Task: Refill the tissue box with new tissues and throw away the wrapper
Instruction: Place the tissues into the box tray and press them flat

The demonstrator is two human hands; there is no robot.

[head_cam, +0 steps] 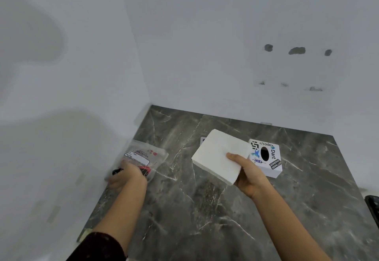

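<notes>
My right hand (249, 174) holds a thick white stack of tissues (217, 155) by its near right corner, lifted above the dark marble counter (205, 209). Just right of the stack stands the white tissue box (268, 160), covered in stickers, with a dark oval hole facing up. My left hand (125, 175) grips the clear plastic wrapper (143, 156) with a printed label and red marks, close to the left wall. The wrapper looks flat, with nothing bulky inside.
White walls close the counter at the left and back, meeting in a corner. A small white object (203, 140) peeks out behind the tissue stack. A dark object (373, 205) lies at the counter's right edge.
</notes>
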